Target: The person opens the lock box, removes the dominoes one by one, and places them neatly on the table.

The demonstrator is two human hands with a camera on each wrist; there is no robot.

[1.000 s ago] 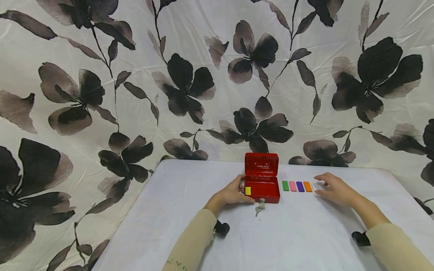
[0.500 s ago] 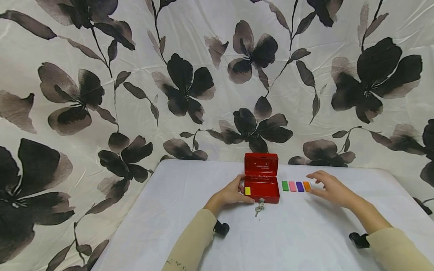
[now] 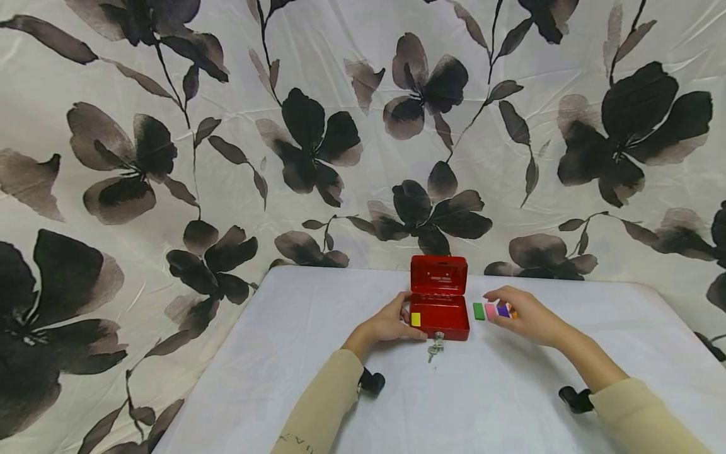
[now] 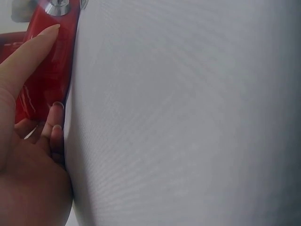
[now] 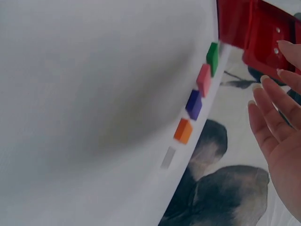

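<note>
A small red cash box (image 3: 454, 333) stands with its lid (image 3: 438, 275) raised, a yellow block (image 3: 416, 319) inside at the left. My left hand (image 3: 388, 324) grips its front left corner, thumb along the front below the lock (image 4: 57, 6) and fingers curled at the side. Right of the box lies a row of blocks: green (image 3: 479, 311), pink (image 3: 490, 309), purple (image 5: 194, 104), orange (image 5: 183, 131) and a whitish one (image 5: 168, 157). Above the row hovers my right hand (image 3: 529, 316), thumb and fingers apart and holding nothing, overlapping the row's right end in the head view.
Keys (image 3: 432, 353) hang from the lock at the box's front. White cloth (image 3: 454, 403) covers the table, whose back edge runs just behind the box. A floral curtain (image 3: 340, 145) hangs beyond it. Each wrist carries a black camera mount (image 3: 575, 400).
My right hand has moved left from the row's white end, over the orange block, toward the pink and purple blocks. The left hand and the box have stayed in place.
</note>
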